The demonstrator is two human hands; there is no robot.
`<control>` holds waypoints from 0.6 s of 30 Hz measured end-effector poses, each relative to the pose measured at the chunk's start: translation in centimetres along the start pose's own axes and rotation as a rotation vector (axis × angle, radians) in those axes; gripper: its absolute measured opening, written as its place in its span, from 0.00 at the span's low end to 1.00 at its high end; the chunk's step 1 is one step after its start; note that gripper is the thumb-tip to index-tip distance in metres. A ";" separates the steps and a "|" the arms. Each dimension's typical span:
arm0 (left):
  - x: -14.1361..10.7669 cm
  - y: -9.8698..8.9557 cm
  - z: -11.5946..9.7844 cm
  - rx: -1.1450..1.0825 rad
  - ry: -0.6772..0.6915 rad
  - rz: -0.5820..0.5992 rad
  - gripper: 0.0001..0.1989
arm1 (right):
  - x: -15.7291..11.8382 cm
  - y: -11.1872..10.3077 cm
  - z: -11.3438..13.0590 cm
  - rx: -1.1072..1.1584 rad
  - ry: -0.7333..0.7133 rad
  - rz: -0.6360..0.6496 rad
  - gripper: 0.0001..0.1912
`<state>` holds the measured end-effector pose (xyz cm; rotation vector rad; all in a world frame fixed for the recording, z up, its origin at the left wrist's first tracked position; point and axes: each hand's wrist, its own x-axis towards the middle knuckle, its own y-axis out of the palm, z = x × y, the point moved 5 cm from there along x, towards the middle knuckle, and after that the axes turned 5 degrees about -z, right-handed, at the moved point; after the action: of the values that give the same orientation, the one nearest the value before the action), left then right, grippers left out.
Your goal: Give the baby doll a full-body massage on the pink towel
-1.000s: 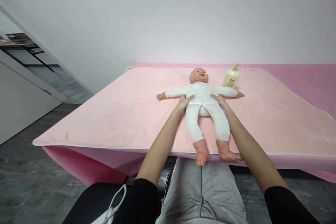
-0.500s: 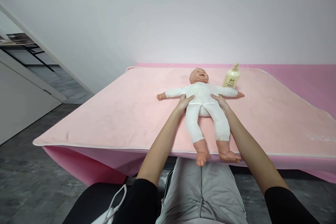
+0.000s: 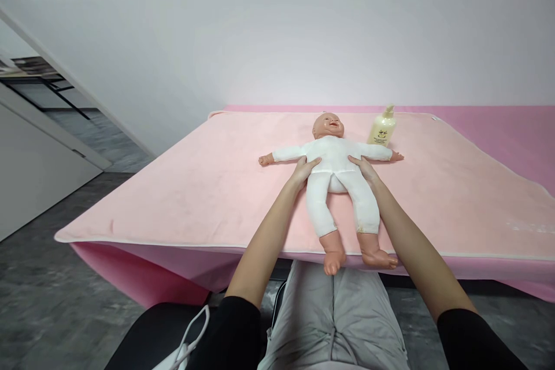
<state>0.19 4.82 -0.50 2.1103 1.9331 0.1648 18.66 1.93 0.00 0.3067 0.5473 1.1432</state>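
Note:
A baby doll [image 3: 333,153] with a white cloth body lies on its back on a pink blanket [image 3: 208,196], head toward the wall and feet at the table's front edge. Its arms are spread to both sides. My left hand [image 3: 306,170] grips the doll's waist on the left, thumb on top of the belly. On the other side my right hand [image 3: 365,168] holds the waist in the same way. The fingers of both hands are hidden beside and under the doll. A pale yellow pump bottle [image 3: 382,127] stands behind the doll's arm on the right.
A white wall [image 3: 277,46] rises behind the table. Darker pink cloth [image 3: 511,144] shows around the blanket and hangs over the front edge. At the lower left are a black chair seat [image 3: 143,335] and a white cable [image 3: 195,326].

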 end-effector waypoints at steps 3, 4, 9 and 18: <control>0.0 0.0 0.0 -0.001 -0.002 -0.001 0.16 | 0.0 0.0 0.0 0.000 -0.001 -0.001 0.13; -0.1 0.0 0.0 -0.002 -0.002 -0.002 0.16 | 0.0 0.0 0.0 -0.001 -0.001 -0.002 0.13; -0.2 0.1 -0.1 -0.011 -0.002 0.005 0.15 | 0.0 0.0 0.0 -0.003 -0.002 -0.003 0.14; -0.2 0.0 -0.1 -0.015 -0.006 -0.045 0.17 | -0.6 0.5 0.5 0.011 -0.007 -0.017 0.16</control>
<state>0.19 4.59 -0.39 2.0540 1.9677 0.1635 18.35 1.60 0.80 0.3154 0.5492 1.1227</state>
